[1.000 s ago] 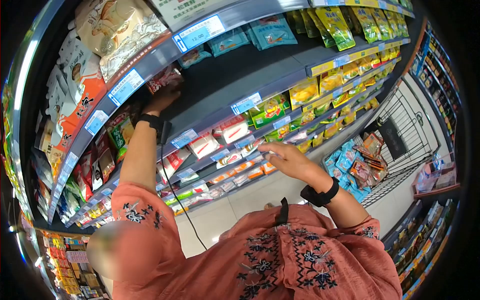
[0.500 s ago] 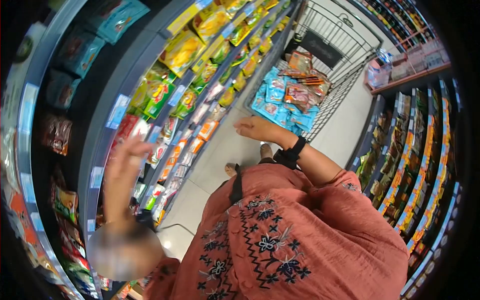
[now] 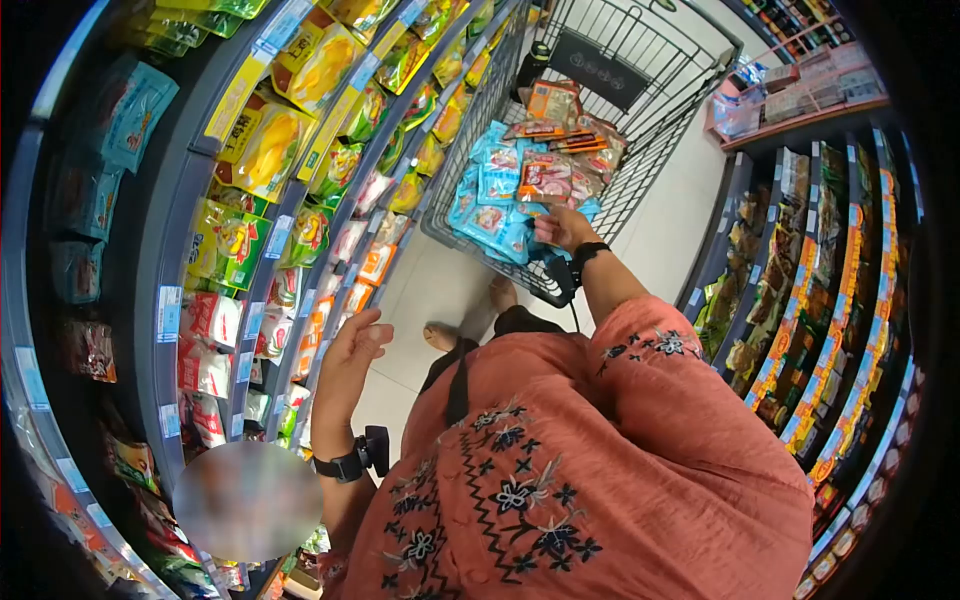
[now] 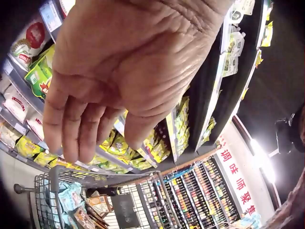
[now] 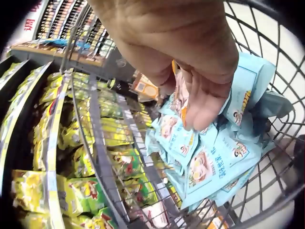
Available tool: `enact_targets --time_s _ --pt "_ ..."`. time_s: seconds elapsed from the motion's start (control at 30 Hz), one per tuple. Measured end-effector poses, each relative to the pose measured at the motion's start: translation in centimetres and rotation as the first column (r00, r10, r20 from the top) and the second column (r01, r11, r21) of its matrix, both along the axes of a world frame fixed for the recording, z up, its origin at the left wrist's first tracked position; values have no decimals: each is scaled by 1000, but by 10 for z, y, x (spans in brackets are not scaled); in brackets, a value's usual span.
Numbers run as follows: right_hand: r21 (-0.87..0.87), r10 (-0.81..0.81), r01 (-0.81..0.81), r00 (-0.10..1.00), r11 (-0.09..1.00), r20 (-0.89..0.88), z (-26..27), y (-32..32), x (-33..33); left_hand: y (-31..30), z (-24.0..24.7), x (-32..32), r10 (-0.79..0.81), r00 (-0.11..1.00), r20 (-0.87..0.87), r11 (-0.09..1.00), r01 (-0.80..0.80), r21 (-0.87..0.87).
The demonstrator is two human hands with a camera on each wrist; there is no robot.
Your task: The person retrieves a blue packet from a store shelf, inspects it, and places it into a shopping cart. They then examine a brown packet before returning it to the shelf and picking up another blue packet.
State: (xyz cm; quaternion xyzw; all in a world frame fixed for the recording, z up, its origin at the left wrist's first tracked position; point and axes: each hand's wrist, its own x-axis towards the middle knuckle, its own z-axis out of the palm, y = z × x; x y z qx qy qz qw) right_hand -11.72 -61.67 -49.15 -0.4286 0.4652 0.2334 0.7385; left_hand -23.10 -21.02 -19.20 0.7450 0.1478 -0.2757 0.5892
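Observation:
My right hand (image 3: 565,228) is inside the shopping cart (image 3: 600,70), at the near edge of the pile. Its thumb and fingers pinch a brown-and-orange packet (image 5: 181,95), partly hidden by the hand in the right wrist view. Light-blue packets (image 3: 492,165) lie beside and under it, with more brown packets (image 3: 590,145) piled on top. My left hand (image 3: 352,360) hangs in front of the shelves, fingers loosely bent and holding nothing; in the left wrist view the palm (image 4: 119,71) and relaxed fingers show.
Shelves of yellow and green packets (image 3: 265,145) run along the left. On the upper shelf lie blue packets (image 3: 135,110) and a dark red packet (image 3: 90,350). More shelving (image 3: 800,330) stands right, a pink-edged display (image 3: 800,105) behind it.
The left hand has come away from the dark red packet on the shelf. The view has turned toward the cart, and the right hand has moved into it and grips a packet.

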Motion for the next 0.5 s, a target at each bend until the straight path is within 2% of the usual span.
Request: enact_targets --time_s 0.1,0.3,0.4,0.5 --pt "19 -178 179 983 984 -46 -30 2 7 -17 2 -3 29 999 -25 999 -28 19" --pt "189 -274 278 961 942 -47 -61 9 24 -37 -3 -10 49 992 -114 999 -49 1" --pt "173 -309 331 940 927 -142 -72 12 34 -43 -2 -9 83 989 -121 997 -83 7" --pt "220 -364 363 931 906 -37 -82 11 35 -49 -2 -7 109 986 -129 994 -108 13"
